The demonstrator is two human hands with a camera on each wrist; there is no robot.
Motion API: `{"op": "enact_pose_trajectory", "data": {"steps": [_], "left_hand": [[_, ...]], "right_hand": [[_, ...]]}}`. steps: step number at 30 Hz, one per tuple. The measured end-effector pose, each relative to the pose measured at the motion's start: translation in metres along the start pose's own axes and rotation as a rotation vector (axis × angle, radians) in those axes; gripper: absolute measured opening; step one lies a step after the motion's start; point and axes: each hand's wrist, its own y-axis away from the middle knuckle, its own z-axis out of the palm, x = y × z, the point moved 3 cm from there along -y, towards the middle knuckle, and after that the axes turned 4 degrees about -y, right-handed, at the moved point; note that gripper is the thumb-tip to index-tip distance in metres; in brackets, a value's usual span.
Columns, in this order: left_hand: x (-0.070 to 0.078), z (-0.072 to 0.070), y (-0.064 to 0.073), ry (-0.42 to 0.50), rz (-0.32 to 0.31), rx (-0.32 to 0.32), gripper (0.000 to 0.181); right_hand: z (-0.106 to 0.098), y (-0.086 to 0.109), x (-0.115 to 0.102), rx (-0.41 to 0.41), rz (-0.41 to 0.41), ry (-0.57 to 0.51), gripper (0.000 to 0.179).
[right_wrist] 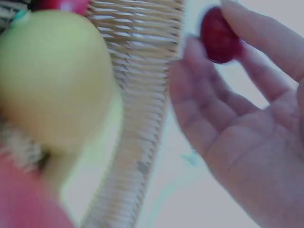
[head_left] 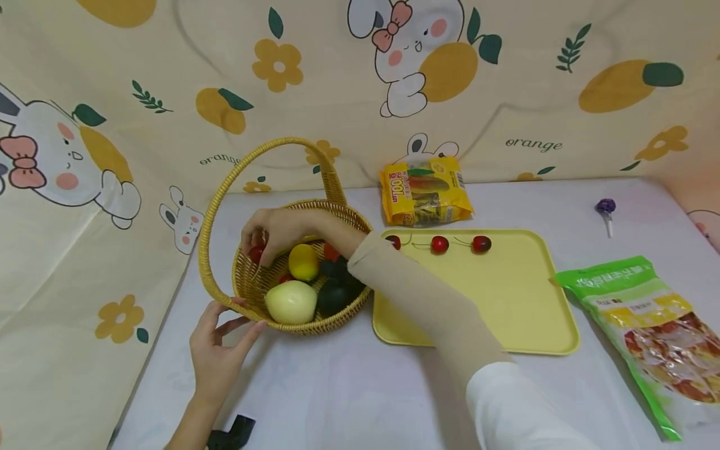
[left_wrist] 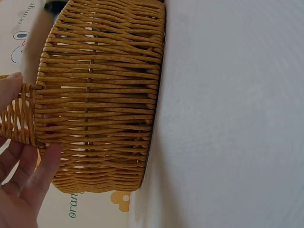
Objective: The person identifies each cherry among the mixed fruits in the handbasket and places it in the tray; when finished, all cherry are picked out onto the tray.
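Observation:
In the head view, my right hand (head_left: 281, 231) reaches into a wicker basket (head_left: 244, 284) and pinches a dark red cherry (head_left: 256, 254) between thumb and fingers. The right wrist view shows this cherry (right_wrist: 219, 37) at the fingertips, beside the basket's woven wall (right_wrist: 142, 95). My left hand (head_left: 219, 350) holds the basket at the base of its arched handle (head_left: 209, 231), thumb and fingers at the rim. Inside lie a yellow lemon (head_left: 304, 262), a pale yellow-green fruit (head_left: 290, 302), a dark green fruit (head_left: 334, 297) and a red one (head_left: 330, 252) partly hidden by my right arm.
Three cherries (head_left: 439, 244) lie along the far edge of a yellow tray (head_left: 478, 306) right of the basket. Behind it stands a yellow snack packet (head_left: 427, 194). Farther right are a purple lollipop (head_left: 605, 206) and a green bag (head_left: 664, 337). A black object (head_left: 233, 432) is at the near edge.

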Motion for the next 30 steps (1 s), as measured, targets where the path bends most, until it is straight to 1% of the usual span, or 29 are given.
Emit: {"op": "enact_pose_trajectory", "data": {"steps": [4, 6, 8, 9, 11, 13, 14, 17, 20, 23, 26, 30], "left_hand": [[-0.009, 0.002, 0.002, -0.003, -0.005, -0.002, 0.055], [-0.012, 0.002, 0.003, 0.001, -0.008, 0.002, 0.055], [-0.014, 0.001, 0.005, 0.003, -0.012, 0.005, 0.055], [-0.015, 0.001, 0.006, 0.002, -0.015, 0.006, 0.055], [-0.016, 0.001, 0.008, 0.008, -0.021, 0.006, 0.056], [-0.016, 0.001, 0.01, 0.008, -0.025, 0.006, 0.057], [-0.016, 0.001, 0.01, 0.01, -0.027, 0.007, 0.057], [-0.015, 0.0, 0.011, 0.016, -0.029, 0.012, 0.056], [-0.013, 0.0, 0.01, 0.029, -0.026, 0.015, 0.055], [-0.012, 0.001, 0.009, 0.034, -0.019, 0.014, 0.054], [-0.011, 0.001, 0.008, 0.03, -0.014, 0.012, 0.054], [-0.01, 0.003, 0.007, 0.037, -0.013, 0.013, 0.053]], "right_hand": [[-0.019, 0.053, -0.006, 0.168, -0.133, -0.004, 0.026], [-0.022, 0.084, -0.003, 0.249, -0.162, -0.018, 0.025], [-0.022, 0.116, 0.004, 0.313, -0.171, -0.046, 0.025], [-0.021, 0.132, 0.008, 0.345, -0.164, -0.061, 0.026], [-0.017, 0.164, 0.017, 0.408, -0.122, -0.083, 0.027], [-0.013, 0.194, 0.027, 0.47, -0.065, -0.096, 0.028], [-0.011, 0.207, 0.031, 0.499, -0.027, -0.09, 0.029], [-0.004, 0.242, 0.042, 0.552, 0.112, 0.0, 0.028], [0.002, 0.268, 0.052, 0.569, 0.247, 0.096, 0.027], [0.009, 0.284, 0.061, 0.559, 0.323, 0.132, 0.024], [0.014, 0.291, 0.066, 0.518, 0.371, 0.151, 0.023], [0.02, 0.292, 0.071, 0.463, 0.436, 0.206, 0.021]]}}
